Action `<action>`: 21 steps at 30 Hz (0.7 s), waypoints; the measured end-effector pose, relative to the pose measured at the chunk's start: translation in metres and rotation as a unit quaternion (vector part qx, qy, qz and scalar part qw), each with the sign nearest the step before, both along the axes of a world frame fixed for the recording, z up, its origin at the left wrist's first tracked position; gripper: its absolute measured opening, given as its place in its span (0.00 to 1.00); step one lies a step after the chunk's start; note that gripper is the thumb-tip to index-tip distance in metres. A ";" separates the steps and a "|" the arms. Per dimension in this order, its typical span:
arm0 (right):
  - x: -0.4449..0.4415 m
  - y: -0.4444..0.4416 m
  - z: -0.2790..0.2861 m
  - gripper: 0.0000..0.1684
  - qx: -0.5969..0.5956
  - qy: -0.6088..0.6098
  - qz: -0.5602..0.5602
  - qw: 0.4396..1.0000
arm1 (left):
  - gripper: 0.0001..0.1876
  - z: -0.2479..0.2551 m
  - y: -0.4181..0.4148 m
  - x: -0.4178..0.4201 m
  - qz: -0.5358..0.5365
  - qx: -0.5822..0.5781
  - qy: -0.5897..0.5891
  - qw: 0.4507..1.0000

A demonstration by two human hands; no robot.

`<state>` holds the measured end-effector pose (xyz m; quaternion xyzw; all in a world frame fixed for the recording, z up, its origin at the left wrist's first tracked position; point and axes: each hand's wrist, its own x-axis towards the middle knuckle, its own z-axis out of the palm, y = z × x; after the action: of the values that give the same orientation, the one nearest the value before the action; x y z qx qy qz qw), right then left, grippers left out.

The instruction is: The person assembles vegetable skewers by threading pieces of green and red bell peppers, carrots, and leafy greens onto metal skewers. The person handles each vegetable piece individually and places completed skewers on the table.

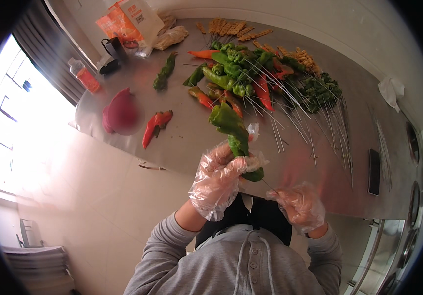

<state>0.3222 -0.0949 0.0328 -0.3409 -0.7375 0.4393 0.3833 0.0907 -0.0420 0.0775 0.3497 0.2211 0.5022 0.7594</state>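
In a clear plastic glove, my left hand grips a long green pepper just over the table's near edge. My right hand, gloved too, pinches a thin metal skewer whose other end meets the pepper's lower tip. Beyond my hands lies a heap of skewered green peppers with some red ones among them. Bare skewer ends fan out towards me from the heap. A bunch of skewered leafy greens is on its right. Skewered tan food pieces lie behind.
The metal table also bears a red pepper, a green pepper, a dark red cloth item, a plastic bottle and orange-and-white packaging. Loose skewers and a dark phone-like slab lie at the right.
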 end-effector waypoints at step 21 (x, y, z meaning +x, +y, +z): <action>-0.034 0.000 0.031 0.08 0.045 -0.090 -0.080 0.992 | 0.25 -0.014 0.018 -0.016 -0.024 0.055 -0.127 0.990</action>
<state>0.2881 -0.0948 0.0638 -0.4191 -0.7582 0.3415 0.3645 0.0745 -0.0239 0.0640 0.3296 0.0864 0.5357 0.7726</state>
